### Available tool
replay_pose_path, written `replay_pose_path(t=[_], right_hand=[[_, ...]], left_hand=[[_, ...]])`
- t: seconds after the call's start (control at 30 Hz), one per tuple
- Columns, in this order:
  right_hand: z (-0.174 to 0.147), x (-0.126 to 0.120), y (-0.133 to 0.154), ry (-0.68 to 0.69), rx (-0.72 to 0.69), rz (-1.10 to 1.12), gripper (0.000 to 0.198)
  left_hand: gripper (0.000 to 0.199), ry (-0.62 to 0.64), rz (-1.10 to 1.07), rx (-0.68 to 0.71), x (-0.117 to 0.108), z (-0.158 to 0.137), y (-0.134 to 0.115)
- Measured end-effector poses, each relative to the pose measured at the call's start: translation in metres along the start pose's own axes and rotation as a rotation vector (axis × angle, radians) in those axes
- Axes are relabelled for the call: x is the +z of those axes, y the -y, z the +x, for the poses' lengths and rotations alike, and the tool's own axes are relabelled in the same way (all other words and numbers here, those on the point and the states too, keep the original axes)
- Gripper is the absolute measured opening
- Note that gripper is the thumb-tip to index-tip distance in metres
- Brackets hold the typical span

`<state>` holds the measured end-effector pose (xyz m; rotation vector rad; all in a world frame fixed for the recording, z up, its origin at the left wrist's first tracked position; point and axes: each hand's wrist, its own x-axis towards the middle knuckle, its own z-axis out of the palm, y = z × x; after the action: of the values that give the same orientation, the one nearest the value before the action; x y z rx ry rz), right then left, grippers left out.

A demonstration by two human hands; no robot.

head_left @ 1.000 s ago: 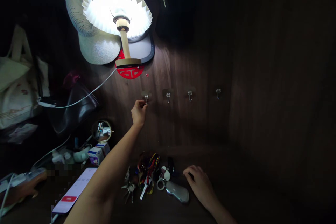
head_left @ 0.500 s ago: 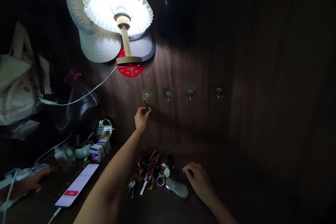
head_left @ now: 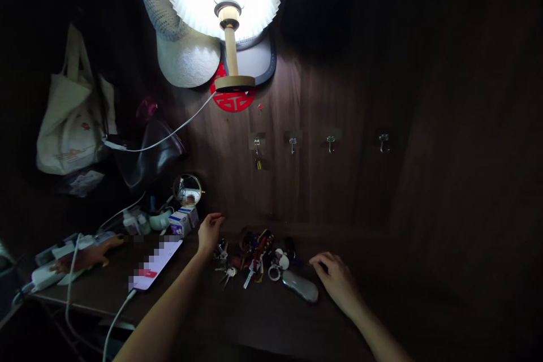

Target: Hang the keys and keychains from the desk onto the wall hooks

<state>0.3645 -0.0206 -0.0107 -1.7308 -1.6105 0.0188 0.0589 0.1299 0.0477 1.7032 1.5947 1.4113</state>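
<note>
My left hand (head_left: pixel 210 233) is raised just over the left side of a pile of keys, its fingers loosely apart and nothing visible in them. Beside it lie loose keys (head_left: pixel 229 272) and a tangled bunch of keys with coloured cords (head_left: pixel 255 257). My right hand (head_left: pixel 336 280) rests at the right of the pile, thumb and fingers slightly apart, holding nothing. Close to it is a silver oval key fob (head_left: pixel 300 287) with a ring. A small yellow item (head_left: pixel 259 164), too small to name, hangs from the leftmost wall hook (head_left: pixel 257 144).
Three more hooks (head_left: pixel 292 144) run along the wooden wall to the right. A lit lamp (head_left: pixel 231 56) stands out above, with hats (head_left: pixel 189 62) behind it. On the left are a phone (head_left: pixel 159 264) on a cable, small boxes (head_left: pixel 184 220), a round mirror (head_left: pixel 189 188) and bags (head_left: pixel 72 124).
My left hand has let go of the small yellow item, which now hangs on the leftmost hook, and has come down to the keys. The right hand stays by the fob. The view has shifted.
</note>
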Motion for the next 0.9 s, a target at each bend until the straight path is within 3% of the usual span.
replay_pose_path(t=[0.13, 0.3, 0.53, 0.67, 0.9], right_hand=[[0.0, 0.002, -0.002, -0.025, -0.023, -0.01, 0.022], [0.0, 0.003, -0.003, -0.012, -0.021, -0.006, 0.023], [0.0, 0.002, -0.002, 0.004, -0.019, -0.017, 0.023], [-0.001, 0.001, 0.0, 0.019, -0.007, -0.018, 0.023], [-0.001, 0.001, 0.002, 0.022, -0.016, -0.028, 0.023]], left_hand=[[0.022, -0.004, 0.025, -0.027, -0.021, -0.016, 0.023], [0.021, 0.025, 0.047, 0.002, -0.033, -0.039, 0.034], [0.029, 0.152, 0.285, 0.224, -0.031, -0.058, 0.039], [0.036, 0.243, 0.45, 0.258, -0.028, -0.061, 0.035], [0.023, 0.247, 0.528, 0.351, -0.032, -0.069, 0.03]])
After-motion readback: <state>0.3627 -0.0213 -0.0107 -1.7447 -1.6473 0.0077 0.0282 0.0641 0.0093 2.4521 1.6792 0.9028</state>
